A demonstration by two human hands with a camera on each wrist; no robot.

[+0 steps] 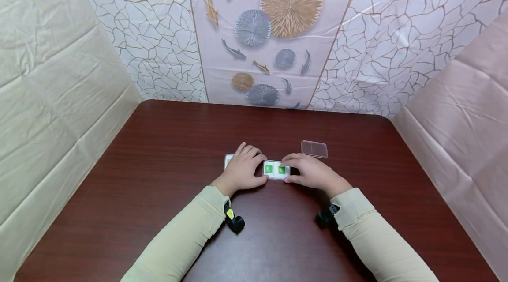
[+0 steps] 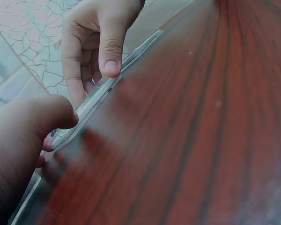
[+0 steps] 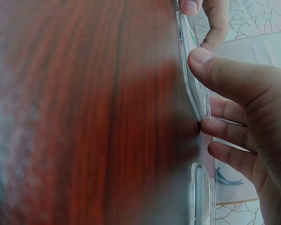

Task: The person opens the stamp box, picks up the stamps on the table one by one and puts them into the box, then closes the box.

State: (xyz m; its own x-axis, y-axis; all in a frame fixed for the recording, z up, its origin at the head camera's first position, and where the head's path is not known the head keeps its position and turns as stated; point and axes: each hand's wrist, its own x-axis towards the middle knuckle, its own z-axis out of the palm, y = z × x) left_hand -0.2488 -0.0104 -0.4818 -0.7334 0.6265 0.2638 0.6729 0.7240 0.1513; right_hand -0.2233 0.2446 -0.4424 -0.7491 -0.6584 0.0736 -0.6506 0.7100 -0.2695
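Note:
A small flat clear plastic case (image 1: 276,176) with a white insert and two green squares lies between my hands on the table. At its left end is my left hand (image 1: 245,169), thumb along the near edge and forefinger at the far edge. My right hand (image 1: 311,171) holds the other end, with its thumb (image 3: 208,63) on the near side and fingers on the far side. A second flat case (image 1: 227,161) sits partly hidden behind my left hand. Beyond my right hand lies a clear, divided plastic piece (image 1: 314,149).
Everything rests on a dark red wood-grain table (image 1: 178,141). Patterned cloth (image 1: 158,30) hangs along its back edge, and pale cloth walls flank both sides. Each wrist wears a black camera band (image 1: 234,221).

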